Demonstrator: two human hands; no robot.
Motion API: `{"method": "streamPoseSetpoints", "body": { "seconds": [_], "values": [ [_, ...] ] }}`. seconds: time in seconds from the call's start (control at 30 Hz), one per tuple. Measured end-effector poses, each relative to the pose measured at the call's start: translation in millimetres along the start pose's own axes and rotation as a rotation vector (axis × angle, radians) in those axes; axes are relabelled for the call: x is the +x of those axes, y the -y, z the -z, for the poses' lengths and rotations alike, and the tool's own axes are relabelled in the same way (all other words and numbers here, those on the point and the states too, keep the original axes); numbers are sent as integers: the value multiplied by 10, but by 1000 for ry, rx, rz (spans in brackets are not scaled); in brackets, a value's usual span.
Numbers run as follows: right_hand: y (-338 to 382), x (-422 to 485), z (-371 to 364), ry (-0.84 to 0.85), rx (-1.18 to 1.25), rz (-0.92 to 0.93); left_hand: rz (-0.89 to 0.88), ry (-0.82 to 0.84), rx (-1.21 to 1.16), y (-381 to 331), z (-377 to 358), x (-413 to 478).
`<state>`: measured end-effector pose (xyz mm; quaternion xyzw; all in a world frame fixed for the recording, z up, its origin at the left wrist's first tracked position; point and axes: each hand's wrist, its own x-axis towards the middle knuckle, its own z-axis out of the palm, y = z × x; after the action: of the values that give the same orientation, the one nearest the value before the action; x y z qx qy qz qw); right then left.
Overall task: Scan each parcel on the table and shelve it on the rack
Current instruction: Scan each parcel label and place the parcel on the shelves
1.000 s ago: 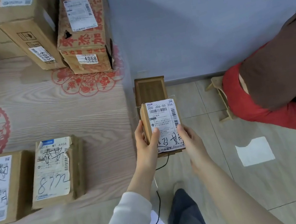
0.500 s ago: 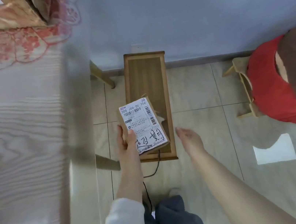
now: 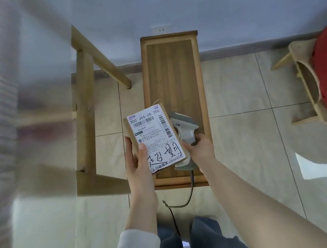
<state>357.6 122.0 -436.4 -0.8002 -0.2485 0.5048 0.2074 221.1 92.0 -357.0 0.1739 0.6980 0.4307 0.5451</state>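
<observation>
Holding the flat cardboard parcel (image 3: pixel 154 138), left grip (image 3: pixel 137 161); right grip (image 3: pixel 201 150) wraps the grey plastic scanner (image 3: pixel 186 126).

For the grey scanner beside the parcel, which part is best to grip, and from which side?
Grip the scanner by its handle, coming from the right, where the right hand wraps it. The handle is slim, and the parcel in the left hand covers its left side.

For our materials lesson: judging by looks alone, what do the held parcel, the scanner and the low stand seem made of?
Parcel: matte brown cardboard, seen at its edges, under a white printed paper label. Scanner: probably moulded plastic, a smooth grey-and-white shell. Low stand: wood or wood veneer, dark lengthwise grain, paler raised rim.
</observation>
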Motion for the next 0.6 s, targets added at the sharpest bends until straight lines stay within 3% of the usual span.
{"method": "streamPoseSetpoints", "body": {
  "seconds": [0.2, 0.37, 0.6],
  "values": [
    [137, -585, 387, -35, -38, -1, 27, 16, -67, -267, -30, -430],
    [343, -1503, 852, -99, -4, -13, 63, 144, -63, -755, 61, -1162],
    [524, -2619, 1291, -200, 135, 48, -58, 313, -45, -1552, 498, -1902]
  ]
}}
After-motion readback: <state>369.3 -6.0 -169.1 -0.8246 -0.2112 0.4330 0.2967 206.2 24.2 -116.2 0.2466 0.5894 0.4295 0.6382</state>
